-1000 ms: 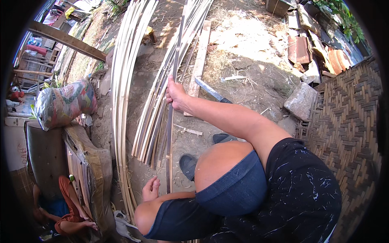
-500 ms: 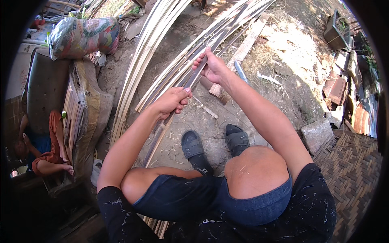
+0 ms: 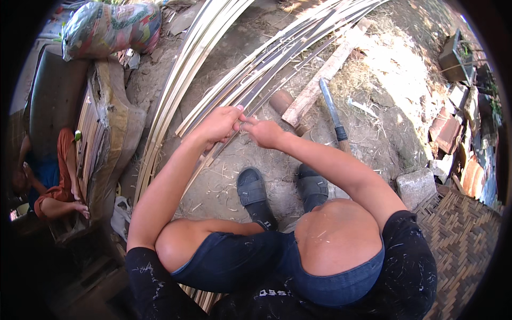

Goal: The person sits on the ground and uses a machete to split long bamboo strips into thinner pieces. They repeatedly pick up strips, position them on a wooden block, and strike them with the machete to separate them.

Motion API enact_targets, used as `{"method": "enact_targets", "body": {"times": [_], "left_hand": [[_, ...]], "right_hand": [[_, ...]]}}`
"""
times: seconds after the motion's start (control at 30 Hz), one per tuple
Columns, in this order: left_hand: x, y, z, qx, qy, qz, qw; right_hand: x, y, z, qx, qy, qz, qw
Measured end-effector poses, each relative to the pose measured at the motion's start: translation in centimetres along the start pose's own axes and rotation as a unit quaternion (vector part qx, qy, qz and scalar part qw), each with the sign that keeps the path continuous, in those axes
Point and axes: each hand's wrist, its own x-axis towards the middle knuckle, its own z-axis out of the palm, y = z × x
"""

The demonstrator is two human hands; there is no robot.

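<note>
My left hand is closed round a long, dark-faced bamboo strip, which slants from beside my left knee up toward the far right. Close against it, my right hand is closed too, its thumb and fingers pinching the same strip. The hands hide the part of the strip between them. Just beyond lies a bundle of pale and dark bamboo strips, partly under the held one. Another bundle of pale strips curves along the ground to the left.
Right of my hands lie a machete, a wooden plank and a short round log. A stuffed plastic sack is at far left. Another person's legs show at left. A woven mat and a stone block are at right.
My right hand has come back down the strip and now meets my left hand. The machete and the log, partly covered by my right arm before, now show more fully.
</note>
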Motion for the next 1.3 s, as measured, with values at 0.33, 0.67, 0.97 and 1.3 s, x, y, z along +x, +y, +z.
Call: {"method": "enact_targets", "body": {"times": [0.33, 0.67, 0.97, 1.3], "left_hand": [[-0.5, -0.9, 0.9, -0.045, -0.040, -0.021, 0.998], [0.5, -0.8, 0.7, -0.046, -0.063, -0.043, 0.996], [2.0, -1.0, -0.5, -0.045, -0.060, -0.065, 0.995], [3.0, -1.7, 0.3, -0.046, -0.078, -0.074, 0.993]], "right_hand": [[-7.1, 3.2, -2.6, 0.121, -0.145, 0.114, 0.975], [-24.3, 17.7, -16.3, -0.158, 0.248, 0.455, 0.841], [-32.1, 19.6, -13.9, -0.094, -0.095, 0.585, 0.800], [-24.6, 24.4, -23.3, -0.058, 0.069, 0.554, 0.828]]}}
